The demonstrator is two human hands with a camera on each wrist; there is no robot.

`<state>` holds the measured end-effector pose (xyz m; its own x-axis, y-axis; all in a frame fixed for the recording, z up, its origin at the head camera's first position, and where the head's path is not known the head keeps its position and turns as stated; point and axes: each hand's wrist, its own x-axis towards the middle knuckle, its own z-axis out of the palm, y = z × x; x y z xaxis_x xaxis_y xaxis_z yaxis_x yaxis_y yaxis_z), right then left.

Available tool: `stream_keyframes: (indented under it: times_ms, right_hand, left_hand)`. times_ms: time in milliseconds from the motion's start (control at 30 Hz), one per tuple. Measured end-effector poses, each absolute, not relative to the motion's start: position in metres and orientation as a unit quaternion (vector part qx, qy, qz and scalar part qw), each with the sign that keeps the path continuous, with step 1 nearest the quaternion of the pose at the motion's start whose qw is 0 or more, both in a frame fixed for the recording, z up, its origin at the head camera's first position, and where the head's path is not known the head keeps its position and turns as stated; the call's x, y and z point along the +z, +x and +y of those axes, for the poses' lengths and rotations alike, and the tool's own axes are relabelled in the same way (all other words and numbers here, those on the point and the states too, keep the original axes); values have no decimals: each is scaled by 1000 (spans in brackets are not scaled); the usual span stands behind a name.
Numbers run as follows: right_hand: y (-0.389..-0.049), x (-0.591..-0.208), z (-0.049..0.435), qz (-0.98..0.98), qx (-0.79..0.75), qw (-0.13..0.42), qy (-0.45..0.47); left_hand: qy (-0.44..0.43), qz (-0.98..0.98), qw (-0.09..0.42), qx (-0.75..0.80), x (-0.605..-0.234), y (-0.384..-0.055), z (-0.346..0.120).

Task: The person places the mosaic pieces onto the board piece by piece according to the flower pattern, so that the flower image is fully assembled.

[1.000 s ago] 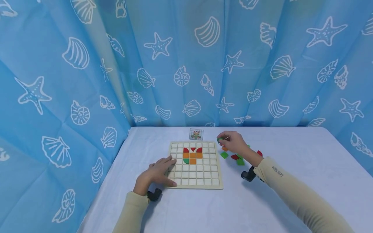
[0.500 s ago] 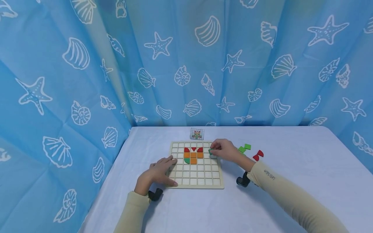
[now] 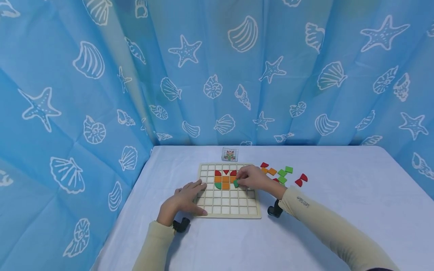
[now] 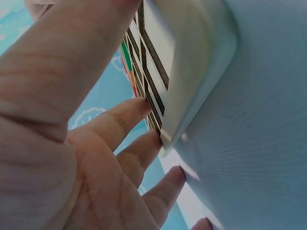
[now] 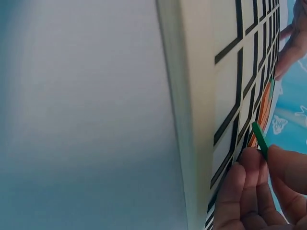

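A square wooden grid board (image 3: 232, 215) lies on the table, its cells mostly white. Red, orange and green tiles fill several cells in its upper middle, among them a dark green rounded tile (image 3: 218, 186) at the left of the lower row. My right hand (image 3: 252, 177) pinches another dark green tile (image 3: 236, 183) between thumb and fingers, just right of the lowest orange tile (image 3: 225, 186). In the right wrist view that green tile (image 5: 260, 138) is tilted, one end close over the cells. My left hand (image 3: 184, 198) rests spread on the board's left edge, fingertips on the frame and cells.
Behind the board lies a small pattern card (image 3: 230, 154) with a coloured figure on a grid. Loose tiles lie right of the board: orange (image 3: 272, 171), light green (image 3: 289, 169) and red (image 3: 301, 179). A blue shell-print curtain (image 3: 210, 75) hangs behind the white table (image 3: 305, 233).
My right hand has carried the green tile left and toward me, from beyond the board's right edge to beside the orange tile. The left hand has stayed on the board's edge.
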<state>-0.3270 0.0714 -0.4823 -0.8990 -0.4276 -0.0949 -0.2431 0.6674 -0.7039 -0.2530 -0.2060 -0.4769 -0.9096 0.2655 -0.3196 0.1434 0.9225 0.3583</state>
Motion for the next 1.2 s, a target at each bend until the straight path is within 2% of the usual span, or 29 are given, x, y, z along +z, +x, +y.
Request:
stream_keyframes:
  times_ms: [433,767,1200]
  right_hand:
    - [-331,-488,64,911,-328,164,-189]
    - [-329,-489,61,911,-309,151,-226]
    - [-331,-486,56,915,-308,157,-207]
  left_hand:
    - [110,962,187,167,-476,-252,-206]
    - [112,962,188,160,-478,-252,-207]
    - [111,963,188,158,-476,-254,-208]
